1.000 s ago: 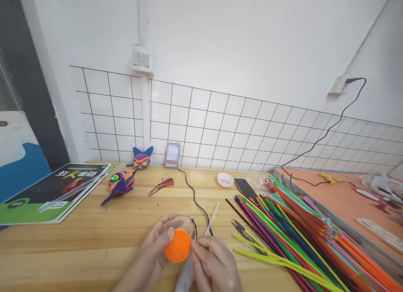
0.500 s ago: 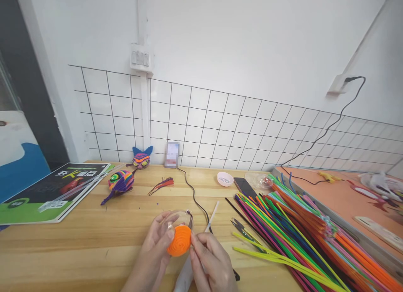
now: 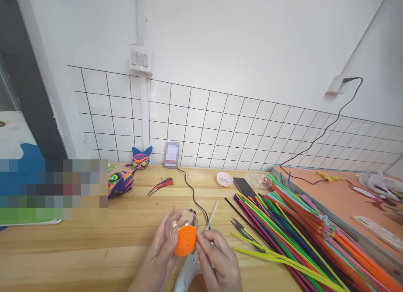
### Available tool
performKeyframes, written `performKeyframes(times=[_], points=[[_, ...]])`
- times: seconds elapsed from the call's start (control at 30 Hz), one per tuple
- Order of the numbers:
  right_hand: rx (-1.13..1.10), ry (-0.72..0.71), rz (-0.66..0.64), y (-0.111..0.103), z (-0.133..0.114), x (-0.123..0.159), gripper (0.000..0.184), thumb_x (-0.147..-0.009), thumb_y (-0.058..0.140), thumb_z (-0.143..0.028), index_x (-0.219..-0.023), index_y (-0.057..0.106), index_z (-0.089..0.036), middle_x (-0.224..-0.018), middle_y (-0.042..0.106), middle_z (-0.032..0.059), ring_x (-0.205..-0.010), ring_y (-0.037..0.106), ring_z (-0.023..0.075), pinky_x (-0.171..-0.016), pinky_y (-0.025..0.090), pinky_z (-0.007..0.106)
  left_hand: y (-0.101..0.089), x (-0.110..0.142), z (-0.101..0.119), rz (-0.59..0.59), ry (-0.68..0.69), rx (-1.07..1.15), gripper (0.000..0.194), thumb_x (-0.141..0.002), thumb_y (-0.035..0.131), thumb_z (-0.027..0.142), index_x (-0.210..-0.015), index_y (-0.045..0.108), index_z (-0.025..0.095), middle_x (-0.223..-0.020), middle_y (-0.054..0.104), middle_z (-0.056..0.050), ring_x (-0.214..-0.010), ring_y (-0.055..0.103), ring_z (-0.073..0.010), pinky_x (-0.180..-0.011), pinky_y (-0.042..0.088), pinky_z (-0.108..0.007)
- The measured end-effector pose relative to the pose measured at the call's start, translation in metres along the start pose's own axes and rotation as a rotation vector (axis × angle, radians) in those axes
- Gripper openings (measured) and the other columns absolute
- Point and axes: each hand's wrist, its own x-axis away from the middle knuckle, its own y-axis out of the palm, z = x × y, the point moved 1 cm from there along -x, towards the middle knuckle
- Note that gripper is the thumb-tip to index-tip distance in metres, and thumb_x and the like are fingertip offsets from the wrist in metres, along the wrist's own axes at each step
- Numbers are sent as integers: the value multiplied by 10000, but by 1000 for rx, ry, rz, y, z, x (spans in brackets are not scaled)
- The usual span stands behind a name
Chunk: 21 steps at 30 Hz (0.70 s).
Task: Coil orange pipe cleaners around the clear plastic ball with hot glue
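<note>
My left hand [image 3: 162, 246] is closed round a clear plastic ball [image 3: 179, 218], its thumb against an orange coil of pipe cleaner [image 3: 186, 241] that covers the ball's lower front. My right hand [image 3: 218, 258] pinches the right edge of this coil between thumb and fingertips. A small dark piece shows at the top of the ball. Under and between my hands lies a white glue gun [image 3: 185, 275], partly hidden by my right hand, with a pale glue stick [image 3: 213, 214] sticking out beyond it.
On the right lie a big bundle of coloured pipe cleaners [image 3: 283, 229] and small thread snips [image 3: 242, 228]. Farther back are a pink bowl [image 3: 224, 179], a dark phone [image 3: 244, 186] and a clear shell [image 3: 258, 181]. Two striped pipe-cleaner figures [image 3: 141, 158] stand at the back left; a black cable [image 3: 192, 189] crosses the table.
Both hands have shifted slightly right with the ball and coil. The coil is tilted a little differently, and more of the glue gun shows beneath.
</note>
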Motion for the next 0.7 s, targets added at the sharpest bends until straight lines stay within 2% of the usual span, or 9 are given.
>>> performKeyframes(times=[0.17,0.4,0.47,0.57,0.63,0.7], points=[[-2,-32,30,-9,-4,-10,402,-863,499,-3,-1199,631,-179,-831,626,79,-670,626,159,-555,544,254,-3,-2,1,-29,-22,-43,449,-765,690,375,-1200,586,341,-1473,469,-60,-1376,355,-306,-1066,370,-447],[11,-38,22,-10,-3,-10,402,-882,487,-27,-1236,607,-174,-850,626,87,-703,636,169,-583,551,269,-13,-21,-5,67,-49,-63,572,-699,667,559,-1170,603,240,-1372,576,-136,-1323,433,-342,-1067,362,-463],[17,-53,10,-11,-3,-11,395,-882,484,-23,-1229,606,-165,-854,625,91,-716,636,174,-592,553,277,-14,-22,-3,74,-40,-78,572,-707,645,583,-1166,607,244,-1354,596,-126,-1328,427,-331,-1069,358,-450],[59,-79,-25,-10,-3,-11,376,-873,483,-13,-1199,618,-146,-832,622,94,-719,631,182,-598,552,289,-14,-20,4,107,-27,-121,592,-635,681,628,-1072,656,230,-1303,635,-137,-1325,424,-348,-1045,376,-450],[104,-109,-44,-10,-3,-11,359,-869,491,-22,-1180,627,-141,-811,621,92,-710,624,187,-590,548,296,-12,-17,10,116,-21,-164,576,-610,707,624,-1015,679,216,-1303,630,-156,-1314,431,-367,-1016,396,-458],[148,-139,-46,-9,-3,-10,351,-868,492,-32,-1172,630,-136,-803,623,96,-705,616,193,-580,541,304,-9,-13,17,78,-25,-209,468,-685,698,550,-1022,683,225,-1338,605,-143,-1295,462,-340,-989,419,-428]])
